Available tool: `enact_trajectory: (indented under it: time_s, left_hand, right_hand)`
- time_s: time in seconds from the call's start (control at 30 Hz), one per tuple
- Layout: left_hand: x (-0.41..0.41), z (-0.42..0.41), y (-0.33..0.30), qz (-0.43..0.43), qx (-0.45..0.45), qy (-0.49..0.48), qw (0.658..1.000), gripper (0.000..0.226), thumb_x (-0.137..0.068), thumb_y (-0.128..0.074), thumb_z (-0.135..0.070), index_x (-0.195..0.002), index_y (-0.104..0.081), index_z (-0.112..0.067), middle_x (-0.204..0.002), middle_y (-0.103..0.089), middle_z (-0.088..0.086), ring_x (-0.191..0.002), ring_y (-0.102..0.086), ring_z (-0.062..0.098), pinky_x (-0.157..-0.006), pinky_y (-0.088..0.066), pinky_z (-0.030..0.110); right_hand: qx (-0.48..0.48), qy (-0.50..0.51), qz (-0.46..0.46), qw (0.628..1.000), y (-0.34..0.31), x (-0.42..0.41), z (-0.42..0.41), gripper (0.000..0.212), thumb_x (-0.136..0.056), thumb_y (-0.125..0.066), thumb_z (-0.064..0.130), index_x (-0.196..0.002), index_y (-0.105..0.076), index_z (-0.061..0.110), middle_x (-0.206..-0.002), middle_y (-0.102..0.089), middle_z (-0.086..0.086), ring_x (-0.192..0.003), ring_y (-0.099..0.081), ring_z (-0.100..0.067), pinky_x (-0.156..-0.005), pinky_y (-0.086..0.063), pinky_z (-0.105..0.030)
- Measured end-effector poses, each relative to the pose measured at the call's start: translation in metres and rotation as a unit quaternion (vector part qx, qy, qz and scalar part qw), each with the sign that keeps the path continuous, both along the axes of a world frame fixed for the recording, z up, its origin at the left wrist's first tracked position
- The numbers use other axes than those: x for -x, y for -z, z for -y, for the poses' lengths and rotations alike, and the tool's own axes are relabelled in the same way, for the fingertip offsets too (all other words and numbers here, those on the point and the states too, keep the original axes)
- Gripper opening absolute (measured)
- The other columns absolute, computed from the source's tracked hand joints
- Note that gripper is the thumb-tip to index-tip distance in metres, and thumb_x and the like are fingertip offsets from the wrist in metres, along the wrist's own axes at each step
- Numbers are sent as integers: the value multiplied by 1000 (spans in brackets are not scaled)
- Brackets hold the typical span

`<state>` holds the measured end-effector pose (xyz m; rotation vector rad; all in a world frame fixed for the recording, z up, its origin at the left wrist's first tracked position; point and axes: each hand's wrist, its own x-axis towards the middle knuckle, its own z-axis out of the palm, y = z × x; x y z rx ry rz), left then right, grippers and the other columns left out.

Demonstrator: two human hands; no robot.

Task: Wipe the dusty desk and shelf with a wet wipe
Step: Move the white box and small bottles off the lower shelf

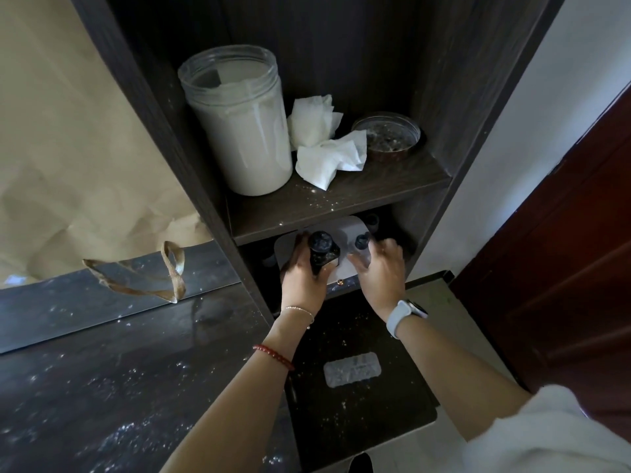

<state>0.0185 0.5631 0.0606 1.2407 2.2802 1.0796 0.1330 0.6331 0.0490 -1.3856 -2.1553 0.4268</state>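
Both hands are reaching into the lower shelf compartment [403, 213]. The left hand [304, 271] is grasping a dark bottle [321, 249]. The right hand [380, 264], at the bottle's 3 o'clock, is curling its grip around a clear bottle [362, 249]; both are standing on a white tray [348, 230]. Judgement: lift both upright and clear the compartment before wiping. Crumpled wipes [324, 145] are lying on the upper shelf board [341, 203], at the tray's 12 o'clock; the dusty counter [119, 370] is waiting at 8 o'clock.
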Motion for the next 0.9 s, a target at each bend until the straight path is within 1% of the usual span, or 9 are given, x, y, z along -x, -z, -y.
enact_trajectory:
  time_s: [0.07, 0.2, 0.33, 0.43, 0.53, 0.63, 0.73, 0.8, 0.9]
  left_hand:
    - [1, -6, 0, 1, 28, 4, 1000, 74, -85, -62, -29, -143, -19, -16, -135, -49, 14, -115, -52, 31, -94, -44, 35]
    - [2, -14, 2, -20, 39, 5, 999, 71, -88, -57, -26, -144, -15, -17, -137, -47, 11, -113, -52, 34, -93, -46, 40]
    - [-3, -20, 0, -9, 59, 23, 998, 74, -90, -49, -15, -145, 1, -13, -147, -30, 14, -127, -37, 34, -105, -34, 45]
    - [-7, -19, -2, -10, 67, 30, 997, 75, -92, -46, -16, -143, 8, -8, -150, -20, 17, -132, -29, 35, -108, -29, 43]
    - [-17, -1, 2, -64, 54, 10, 996, 72, -89, -44, -19, -143, 0, -2, -149, -19, 21, -136, -23, 33, -111, -24, 39]
    - [-35, 32, 25, -177, 34, 3, 984, 66, -83, -32, -30, -141, -18, -3, -145, -30, 21, -137, -23, 32, -111, -23, 45]
    - [-41, 55, 50, -267, 73, 17, 961, 66, -79, -39, -30, -140, -24, -9, -146, -33, 16, -137, -15, 27, -107, -24, 52]
    - [-36, 57, 55, -286, 93, 22, 953, 75, -77, -52, -26, -142, -20, -10, -149, -29, 13, -138, -10, 24, -108, -18, 53]
    - [-29, 57, 53, -308, 108, 40, 944, 83, -73, -61, -24, -143, -18, -11, -150, -28, 10, -137, -10, 24, -107, -16, 53]
  right_hand:
    - [14, 6, 4, 1000, -2, 4, 0, 50, -82, -65, 26, -121, -51, -2, -98, -57, -27, -94, -52, -41, -77, -44, -44]
    - [57, 27, 3, 998, -6, 11, -2, 50, -87, -58, 29, -124, -47, -3, -113, -58, -25, -107, -53, -39, -88, -40, -45]
    - [69, 18, -23, 997, -6, 16, 0, 45, -89, -54, 21, -127, -45, -1, -117, -60, -22, -109, -54, -36, -91, -42, -44]
    - [56, -21, -45, 997, -3, 14, 2, 48, -87, -52, 10, -132, -39, -1, -115, -58, -23, -107, -53, -36, -89, -43, -45]
    - [28, -35, -117, 992, 2, 3, 11, 50, -83, -54, 1, -131, -41, 0, -110, -55, -21, -100, -56, -32, -82, -50, -41]
    - [-18, -48, -165, 985, 19, -22, 36, 41, -83, -52, 2, -124, -47, 5, -106, -55, -15, -93, -58, -22, -77, -51, -29]
    - [29, -78, -88, 993, 59, -52, 64, 35, -85, -50, 9, -120, -50, 11, -107, -58, -10, -93, -58, -18, -77, -48, -25]
    - [114, -98, 7, 989, 89, -66, 76, 40, -83, -56, 7, -123, -51, 10, -114, -57, -12, -102, -57, -27, -84, -49, -35]
    - [213, -149, 179, 949, 125, -79, 82, 50, -87, -51, 14, -135, -38, 13, -135, -44, -8, -122, -43, -28, -95, -40, -39]
